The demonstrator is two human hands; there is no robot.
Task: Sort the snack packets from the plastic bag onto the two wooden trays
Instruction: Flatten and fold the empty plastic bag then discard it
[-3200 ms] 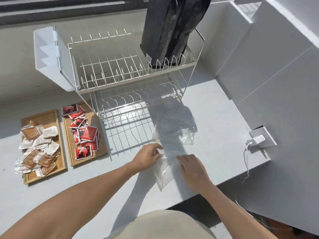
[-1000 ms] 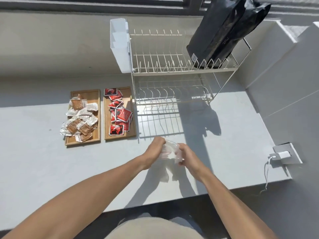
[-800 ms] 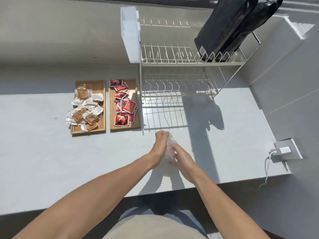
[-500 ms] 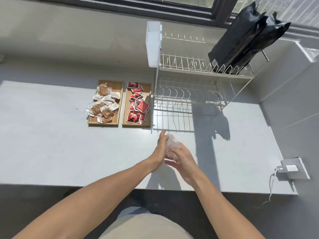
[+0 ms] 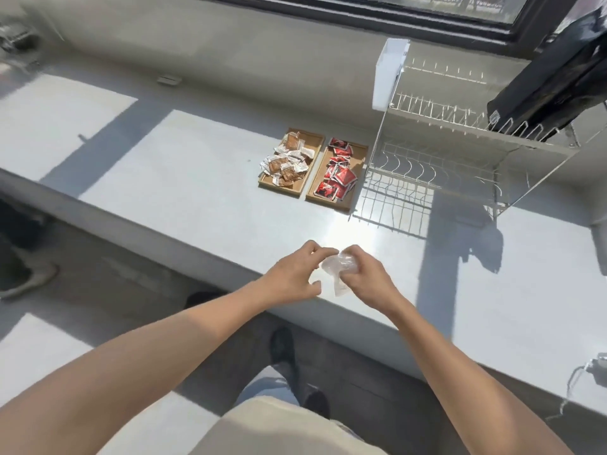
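Note:
A crumpled clear plastic bag (image 5: 338,269) is bunched small between my two hands above the front edge of the grey counter. My right hand (image 5: 369,279) grips it in a closed fist. My left hand (image 5: 295,277) pinches its left side with fingertips. Two wooden trays lie side by side further back on the counter. The left tray (image 5: 315,141) holds several brown-and-white snack packets (image 5: 285,162). The right tray (image 5: 359,151) holds several red snack packets (image 5: 338,175).
A white two-tier wire dish rack (image 5: 443,152) stands right of the trays, with black bags (image 5: 558,77) leaning on its top tier. A window frame (image 5: 361,14) runs along the back. A charger cable (image 5: 578,376) hangs at the right. Floor and a shoe (image 5: 29,277) lie left.
The bag went from lying flat under my hands to a small wad squeezed between them. My view swung left and pulled back, so trays and rack now sit further right.

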